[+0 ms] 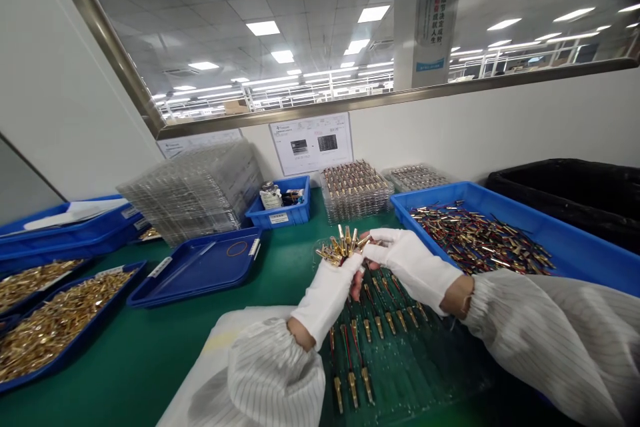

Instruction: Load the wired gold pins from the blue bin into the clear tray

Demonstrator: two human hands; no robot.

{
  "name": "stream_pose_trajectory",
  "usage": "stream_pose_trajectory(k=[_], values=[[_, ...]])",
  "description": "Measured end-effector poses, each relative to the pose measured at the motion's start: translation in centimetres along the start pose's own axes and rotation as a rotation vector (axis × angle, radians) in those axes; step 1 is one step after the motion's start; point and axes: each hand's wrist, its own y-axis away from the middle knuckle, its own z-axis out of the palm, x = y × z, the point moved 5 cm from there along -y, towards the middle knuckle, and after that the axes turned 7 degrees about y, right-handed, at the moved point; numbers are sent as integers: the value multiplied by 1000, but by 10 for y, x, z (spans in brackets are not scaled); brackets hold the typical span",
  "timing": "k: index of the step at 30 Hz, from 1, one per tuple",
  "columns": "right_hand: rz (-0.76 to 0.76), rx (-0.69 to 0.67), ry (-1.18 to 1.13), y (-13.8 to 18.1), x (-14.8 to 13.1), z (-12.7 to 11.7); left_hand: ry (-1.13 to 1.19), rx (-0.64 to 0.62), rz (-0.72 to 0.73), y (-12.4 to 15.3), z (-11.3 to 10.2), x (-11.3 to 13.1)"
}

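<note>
My left hand point(327, 290), in a white fingerless glove, is closed around a bunch of small gold-coloured metal cylinders point(344, 245) whose ends fan out above it. From the right comes my right hand point(407, 260), gloved the same way, its fingertips pinched on one cylinder at the bunch's edge. Both hands are over a clear plastic tray point(415, 373). Rows of wired cylinders point(352, 387) with red, green and dark wires lie in that tray. My gloves hide part of its far rows.
To the right is a blue bin point(575, 240) of loose wired cylinders, beside a black-lined container point(575, 193). Stacked clear trays point(200, 180) stand behind blue trays point(195, 273). Gold parts point(55, 320) fill trays at left. Filled clear trays point(355, 193) stand by the wall.
</note>
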Motion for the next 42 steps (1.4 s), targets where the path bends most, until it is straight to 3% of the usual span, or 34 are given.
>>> stream_pose_trajectory(k=[12,21,34,37,39,41,42], values=[[8,-14,195,1,-19,-4,-70,60,-4,-9,-12,-12],[23,-70,111,-7,-10,-5,-42,25,-77,-14,-13,-14],[-14,53,225,-18,-13,-29,70,-12,-83,-10,-14,-1],[-110,140,395,-21,-21,-45,117,26,-60,-11,-20,4],[-227,179,660,-12,-35,-46,165,33,-47,-11,-23,8],[-414,132,986,8,-53,-32,198,22,-40,-11,-23,10],[-513,36,1134,21,-59,-19,203,17,-40,-11,-23,11]])
